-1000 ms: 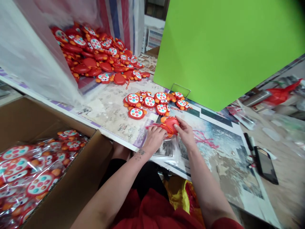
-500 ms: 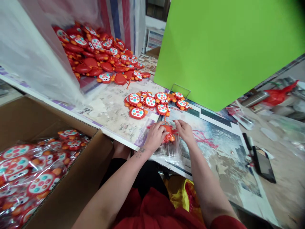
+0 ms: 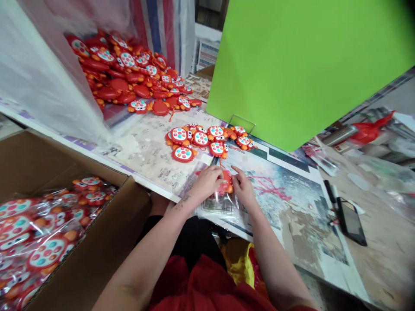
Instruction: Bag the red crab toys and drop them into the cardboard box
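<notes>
A red toy (image 3: 224, 185) with orange claws, back side up, lies at the table's near edge, in or on a clear plastic bag (image 3: 225, 208). My left hand (image 3: 207, 183) holds it from the left, fingers bent over its top. On the toy's right edge, my right hand (image 3: 244, 189) presses with the thumb side and curled fingers, its index finger sticking out forward. How far the bag covers the toy is hard to see. Just beyond my hands sits a group of the same crab-like toys (image 3: 200, 138), white faces with coloured buttons upward.
A large heap of toys (image 3: 119, 84) spills from a striped woven sack (image 3: 171, 39) at the back left. At the lower left stands a cardboard box (image 3: 106, 242) of bagged toys. A green board (image 3: 275, 65) rises behind the table; a phone (image 3: 352, 220) lies at right.
My right hand has come down and closer against the toy's right edge. My left hand stays on the toy. The whole view has shifted slightly.
</notes>
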`<state>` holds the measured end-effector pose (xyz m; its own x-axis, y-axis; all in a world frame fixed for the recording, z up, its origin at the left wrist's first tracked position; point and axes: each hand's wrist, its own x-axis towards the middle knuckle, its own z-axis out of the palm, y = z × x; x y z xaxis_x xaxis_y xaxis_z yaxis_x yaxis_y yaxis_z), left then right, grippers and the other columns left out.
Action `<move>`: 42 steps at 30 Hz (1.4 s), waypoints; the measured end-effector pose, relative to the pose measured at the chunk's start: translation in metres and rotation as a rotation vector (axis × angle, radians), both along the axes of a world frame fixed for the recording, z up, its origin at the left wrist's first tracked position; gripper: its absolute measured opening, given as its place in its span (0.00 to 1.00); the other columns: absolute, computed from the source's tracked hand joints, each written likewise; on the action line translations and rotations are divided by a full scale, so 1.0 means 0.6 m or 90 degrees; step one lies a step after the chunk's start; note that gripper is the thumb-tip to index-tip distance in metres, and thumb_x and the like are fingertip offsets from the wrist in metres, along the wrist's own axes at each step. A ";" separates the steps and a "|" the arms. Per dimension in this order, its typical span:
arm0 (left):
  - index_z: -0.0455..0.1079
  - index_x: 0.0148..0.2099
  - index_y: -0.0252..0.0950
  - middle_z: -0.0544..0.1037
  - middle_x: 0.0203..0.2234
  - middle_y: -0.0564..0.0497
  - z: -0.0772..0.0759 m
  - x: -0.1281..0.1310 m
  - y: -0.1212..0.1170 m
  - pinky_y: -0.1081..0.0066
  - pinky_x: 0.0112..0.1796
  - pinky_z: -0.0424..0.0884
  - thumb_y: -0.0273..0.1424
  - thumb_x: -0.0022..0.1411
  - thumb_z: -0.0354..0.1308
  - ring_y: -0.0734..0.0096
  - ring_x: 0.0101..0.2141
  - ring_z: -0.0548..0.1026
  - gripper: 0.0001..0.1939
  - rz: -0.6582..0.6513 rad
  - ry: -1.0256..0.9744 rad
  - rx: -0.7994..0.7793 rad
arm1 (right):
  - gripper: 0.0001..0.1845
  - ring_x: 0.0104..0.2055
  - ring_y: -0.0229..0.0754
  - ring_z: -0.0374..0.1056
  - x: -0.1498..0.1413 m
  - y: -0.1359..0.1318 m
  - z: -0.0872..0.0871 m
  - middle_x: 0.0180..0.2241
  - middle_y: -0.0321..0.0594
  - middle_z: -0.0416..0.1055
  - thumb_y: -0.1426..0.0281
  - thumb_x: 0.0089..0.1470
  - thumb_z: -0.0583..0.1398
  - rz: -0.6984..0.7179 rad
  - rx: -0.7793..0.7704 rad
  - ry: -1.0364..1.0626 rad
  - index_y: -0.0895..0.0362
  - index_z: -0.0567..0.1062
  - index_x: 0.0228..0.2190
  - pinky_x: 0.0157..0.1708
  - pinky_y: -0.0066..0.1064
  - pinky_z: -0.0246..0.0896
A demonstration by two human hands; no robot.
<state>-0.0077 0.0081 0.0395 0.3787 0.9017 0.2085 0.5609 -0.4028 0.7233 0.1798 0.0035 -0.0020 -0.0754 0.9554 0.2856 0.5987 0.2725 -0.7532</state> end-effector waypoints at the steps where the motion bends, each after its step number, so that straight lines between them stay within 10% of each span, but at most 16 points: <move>1: 0.70 0.36 0.35 0.78 0.42 0.44 0.010 0.001 -0.002 0.59 0.51 0.69 0.25 0.64 0.57 0.58 0.47 0.75 0.03 -0.003 0.023 -0.004 | 0.25 0.27 0.40 0.65 -0.002 -0.001 0.002 0.26 0.34 0.70 0.65 0.61 0.52 -0.006 0.020 0.011 0.57 0.67 0.58 0.34 0.33 0.62; 5: 0.70 0.40 0.36 0.78 0.33 0.47 0.030 0.007 -0.015 0.61 0.44 0.70 0.29 0.68 0.53 0.60 0.38 0.76 0.05 0.004 0.016 -0.033 | 0.24 0.28 0.39 0.64 -0.006 -0.003 0.011 0.26 0.33 0.68 0.65 0.62 0.53 -0.030 0.049 0.093 0.56 0.67 0.58 0.35 0.33 0.62; 11: 0.62 0.61 0.34 0.72 0.56 0.37 -0.025 -0.009 -0.009 0.58 0.55 0.66 0.37 0.65 0.58 0.55 0.56 0.70 0.25 0.245 -0.233 0.009 | 0.23 0.28 0.38 0.64 -0.008 -0.005 0.022 0.27 0.32 0.67 0.61 0.61 0.55 -0.042 0.028 0.217 0.55 0.68 0.56 0.32 0.33 0.63; 16: 0.74 0.48 0.35 0.80 0.40 0.47 -0.084 -0.021 0.007 0.67 0.45 0.72 0.35 0.65 0.55 0.65 0.40 0.78 0.13 0.099 -0.359 -0.179 | 0.21 0.29 0.39 0.65 -0.006 -0.001 0.010 0.26 0.32 0.67 0.63 0.62 0.55 -0.063 0.051 0.191 0.55 0.70 0.54 0.33 0.34 0.64; 24: 0.75 0.41 0.34 0.79 0.28 0.52 -0.104 -0.026 0.010 0.76 0.26 0.69 0.35 0.62 0.58 0.77 0.23 0.72 0.10 0.051 -0.455 -0.273 | 0.18 0.45 0.48 0.69 -0.019 -0.005 0.030 0.40 0.43 0.77 0.66 0.61 0.57 -0.054 0.218 -0.052 0.53 0.73 0.52 0.49 0.44 0.63; 29: 0.77 0.46 0.35 0.82 0.36 0.49 -0.094 -0.031 0.004 0.73 0.38 0.73 0.29 0.61 0.56 0.71 0.34 0.78 0.12 0.007 -0.394 -0.175 | 0.20 0.46 0.50 0.68 -0.071 -0.004 0.057 0.40 0.42 0.79 0.70 0.61 0.57 0.103 0.197 -0.233 0.51 0.72 0.55 0.49 0.44 0.63; 42: 0.78 0.47 0.37 0.82 0.41 0.48 -0.079 -0.035 -0.005 0.66 0.49 0.72 0.27 0.65 0.52 0.65 0.43 0.79 0.14 -0.026 -0.302 -0.097 | 0.26 0.46 0.54 0.65 -0.088 0.008 0.060 0.37 0.46 0.77 0.75 0.60 0.54 0.106 0.197 -0.368 0.53 0.69 0.59 0.47 0.45 0.58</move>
